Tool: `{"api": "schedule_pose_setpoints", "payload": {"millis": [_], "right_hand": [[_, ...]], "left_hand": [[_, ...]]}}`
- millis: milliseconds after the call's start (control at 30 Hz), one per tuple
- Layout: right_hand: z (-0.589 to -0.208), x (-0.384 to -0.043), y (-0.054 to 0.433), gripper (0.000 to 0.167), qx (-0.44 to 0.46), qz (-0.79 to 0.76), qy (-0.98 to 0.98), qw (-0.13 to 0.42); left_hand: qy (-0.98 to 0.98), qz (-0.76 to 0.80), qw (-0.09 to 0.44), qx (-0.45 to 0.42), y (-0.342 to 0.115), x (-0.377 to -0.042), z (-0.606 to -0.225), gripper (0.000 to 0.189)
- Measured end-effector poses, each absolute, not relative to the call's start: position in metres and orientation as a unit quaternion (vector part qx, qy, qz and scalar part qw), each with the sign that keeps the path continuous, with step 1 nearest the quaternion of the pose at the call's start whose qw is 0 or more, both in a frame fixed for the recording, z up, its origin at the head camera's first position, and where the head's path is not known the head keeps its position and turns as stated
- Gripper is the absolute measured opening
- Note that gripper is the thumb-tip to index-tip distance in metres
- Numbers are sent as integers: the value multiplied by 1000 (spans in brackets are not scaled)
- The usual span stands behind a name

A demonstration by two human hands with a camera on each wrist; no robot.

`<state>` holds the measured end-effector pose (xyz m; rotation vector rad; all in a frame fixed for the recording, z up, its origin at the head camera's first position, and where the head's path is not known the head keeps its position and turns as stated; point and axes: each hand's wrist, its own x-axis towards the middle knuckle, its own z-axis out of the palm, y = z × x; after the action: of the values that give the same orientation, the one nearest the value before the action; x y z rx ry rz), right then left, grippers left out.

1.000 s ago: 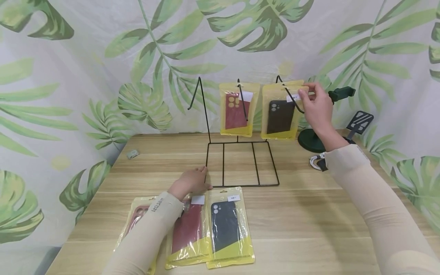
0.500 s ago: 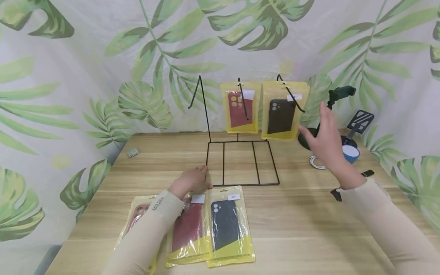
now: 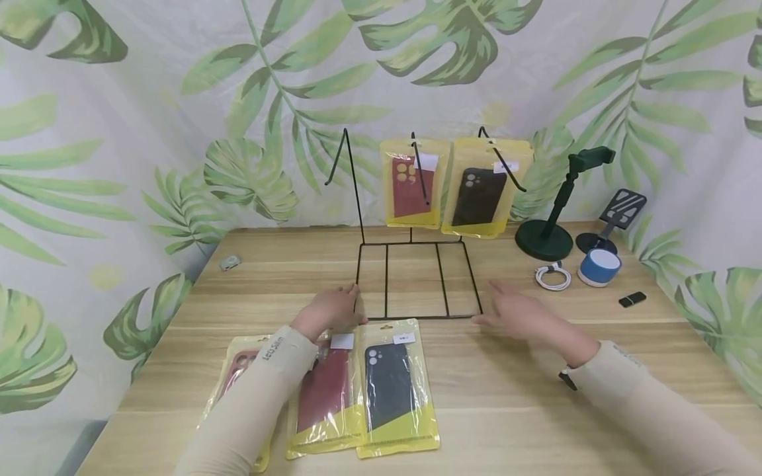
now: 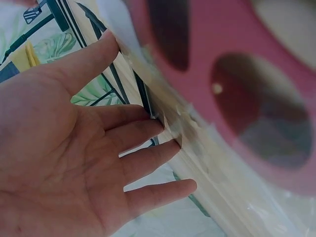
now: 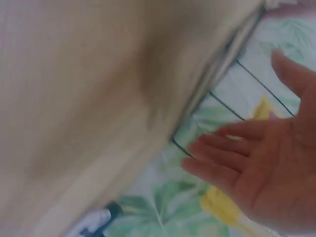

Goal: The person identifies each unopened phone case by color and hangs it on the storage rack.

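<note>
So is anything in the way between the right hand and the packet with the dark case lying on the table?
Nothing visible: in the head view only bare tabletop lies between the right hand and the packet. The wire rack sits beyond that path, not across it.

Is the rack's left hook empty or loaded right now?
Empty: the left hook shows bare wire, while the middle hook and right hook carry yellow packages.
</note>
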<state>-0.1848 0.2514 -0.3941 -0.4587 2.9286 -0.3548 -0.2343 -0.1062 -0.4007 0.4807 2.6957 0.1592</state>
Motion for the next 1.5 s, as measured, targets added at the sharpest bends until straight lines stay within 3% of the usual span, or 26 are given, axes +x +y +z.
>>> {"api": "schedule_pose_setpoints", "payload": {"millis": [133,533,800,900,1200,1500], "right_hand": [[-408,-186,241,80,-171,-80,977,97],[-420,-193,232,55,-182,-1,982,58],[-422,-196,233,46,-194,23,981,17],[-421,-196,233,46,-193,24,981,23],[-419,-194,231,45,-193,24,981,20],[-420,-196,232,45,-191,14,981,22]], "left_hand": [[963,57,200,170,-107,-235,-399,85],[955,77,222,179,-108,-227,-392,83],[943,83,160,279,-96,-209,-381,37],[945,60,146,285,-91,-205,-384,33],[954,-19,110,278,-83,-201,-400,58],[951,15,152,268,-78,-198,-401,67]]}}
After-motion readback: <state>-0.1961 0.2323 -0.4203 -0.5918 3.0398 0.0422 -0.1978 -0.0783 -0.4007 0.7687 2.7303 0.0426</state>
